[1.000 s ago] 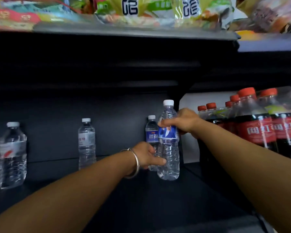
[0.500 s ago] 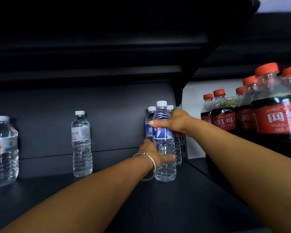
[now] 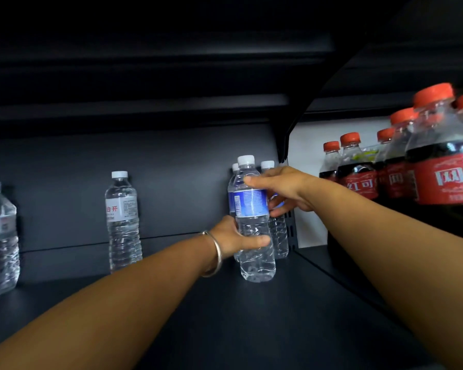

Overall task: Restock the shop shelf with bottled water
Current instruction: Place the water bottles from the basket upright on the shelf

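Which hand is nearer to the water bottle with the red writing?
Left. The left hand is just right of the red-lettered bottle; the right hand is farther right.

- Cola bottles with red caps and red labels stand in rows on the right, in the next section.
- A white wall is behind them.
- A silver bangle is on one wrist.
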The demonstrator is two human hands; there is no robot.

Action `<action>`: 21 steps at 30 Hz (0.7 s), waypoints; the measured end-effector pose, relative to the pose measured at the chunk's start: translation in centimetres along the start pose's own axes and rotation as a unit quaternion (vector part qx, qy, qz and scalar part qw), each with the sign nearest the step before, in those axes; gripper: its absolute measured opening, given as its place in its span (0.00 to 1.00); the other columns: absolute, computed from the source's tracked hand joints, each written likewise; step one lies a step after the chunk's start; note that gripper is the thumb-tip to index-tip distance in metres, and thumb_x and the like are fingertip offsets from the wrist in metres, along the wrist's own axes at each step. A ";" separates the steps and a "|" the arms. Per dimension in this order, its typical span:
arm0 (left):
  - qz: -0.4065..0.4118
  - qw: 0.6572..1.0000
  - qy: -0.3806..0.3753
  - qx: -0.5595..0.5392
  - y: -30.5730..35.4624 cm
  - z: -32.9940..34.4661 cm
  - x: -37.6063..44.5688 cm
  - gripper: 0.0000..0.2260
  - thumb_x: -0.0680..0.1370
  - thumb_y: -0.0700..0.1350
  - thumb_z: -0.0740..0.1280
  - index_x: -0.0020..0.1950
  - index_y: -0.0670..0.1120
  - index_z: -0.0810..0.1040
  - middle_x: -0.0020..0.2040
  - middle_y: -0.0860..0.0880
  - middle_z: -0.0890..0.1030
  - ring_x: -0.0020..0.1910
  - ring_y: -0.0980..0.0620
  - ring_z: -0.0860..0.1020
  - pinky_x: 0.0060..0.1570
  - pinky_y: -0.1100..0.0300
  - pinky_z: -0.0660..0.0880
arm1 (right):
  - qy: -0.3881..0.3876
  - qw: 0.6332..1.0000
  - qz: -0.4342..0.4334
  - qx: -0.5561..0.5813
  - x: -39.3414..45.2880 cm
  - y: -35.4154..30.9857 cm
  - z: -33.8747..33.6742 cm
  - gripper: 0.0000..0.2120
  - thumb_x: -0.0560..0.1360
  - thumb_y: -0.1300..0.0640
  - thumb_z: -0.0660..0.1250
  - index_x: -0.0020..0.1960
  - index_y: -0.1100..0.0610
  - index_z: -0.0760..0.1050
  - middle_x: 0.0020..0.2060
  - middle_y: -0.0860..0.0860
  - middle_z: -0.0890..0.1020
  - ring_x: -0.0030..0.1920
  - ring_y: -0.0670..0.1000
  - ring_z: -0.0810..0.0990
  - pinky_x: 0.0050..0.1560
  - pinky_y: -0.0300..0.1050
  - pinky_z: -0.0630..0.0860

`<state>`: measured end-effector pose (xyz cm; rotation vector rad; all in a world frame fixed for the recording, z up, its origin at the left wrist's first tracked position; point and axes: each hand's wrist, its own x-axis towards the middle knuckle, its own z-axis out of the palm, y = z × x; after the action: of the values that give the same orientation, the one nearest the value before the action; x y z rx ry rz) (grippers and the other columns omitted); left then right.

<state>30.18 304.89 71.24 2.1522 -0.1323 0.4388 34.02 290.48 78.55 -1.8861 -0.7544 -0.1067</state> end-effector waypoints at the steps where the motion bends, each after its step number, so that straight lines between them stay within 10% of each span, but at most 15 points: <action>1: -0.001 1.000 0.021 0.021 -0.9 0.3 0.9 0.37 0.55 0.62 0.79 0.59 0.47 0.77 0.55 0.49 0.82 0.54 0.50 0.81 0.59 0.52 0.76 | 0.002 1.000 -0.002 0.000 0.0 0.1 0.1 0.22 0.71 0.43 0.70 0.55 0.59 0.76 0.40 0.52 0.80 0.39 0.51 0.78 0.44 0.48 0.81; 4: -0.009 0.997 0.066 0.033 -3.3 0.3 3.1 0.41 0.49 0.66 0.78 0.56 0.47 0.77 0.52 0.49 0.83 0.51 0.50 0.82 0.55 0.51 0.78 | 0.010 1.000 -0.010 0.004 0.0 0.1 0.2 0.24 0.70 0.43 0.71 0.56 0.60 0.75 0.47 0.54 0.82 0.46 0.52 0.81 0.52 0.50 0.80; 8: -0.009 0.999 0.037 -0.020 -1.1 -0.2 0.5 0.10 0.68 0.32 0.73 0.41 0.40 0.74 0.31 0.51 0.83 0.33 0.58 0.82 0.41 0.63 0.80 | 0.009 0.999 -0.004 0.041 -0.3 -0.2 -0.2 0.19 0.73 0.52 0.67 0.59 0.61 0.73 0.51 0.57 0.81 0.48 0.55 0.81 0.54 0.53 0.79; 10: -0.002 1.000 0.022 -0.015 -0.3 -0.4 -0.3 0.10 0.72 0.25 0.65 0.43 0.39 0.75 0.23 0.56 0.79 0.25 0.63 0.78 0.32 0.70 0.77 | 0.000 1.000 -0.001 0.030 -0.6 -0.2 -0.1 0.15 0.74 0.55 0.66 0.58 0.62 0.73 0.47 0.57 0.80 0.45 0.55 0.81 0.52 0.54 0.80; 16: -0.032 0.999 -0.001 0.001 0.6 0.6 -1.7 0.12 0.73 0.41 0.71 0.49 0.49 0.70 0.39 0.58 0.76 0.32 0.65 0.73 0.22 0.78 0.68 | -0.001 1.000 -0.011 0.026 -1.1 -0.5 0.5 0.06 0.74 0.56 0.69 0.44 0.55 0.71 0.42 0.55 0.79 0.41 0.53 0.79 0.46 0.56 0.81; 21: -0.062 0.995 0.052 0.054 -0.2 -1.0 -0.8 0.16 0.66 0.41 0.77 0.50 0.40 0.80 0.45 0.47 0.82 0.41 0.51 0.79 0.44 0.61 0.76 | 0.000 1.000 -0.004 0.023 -0.8 -1.3 1.4 0.12 0.73 0.58 0.70 0.51 0.58 0.69 0.43 0.57 0.79 0.42 0.56 0.80 0.42 0.57 0.81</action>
<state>29.24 305.76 71.31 2.2238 0.0842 0.4936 32.29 291.61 78.64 -1.8396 -0.7588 -0.0932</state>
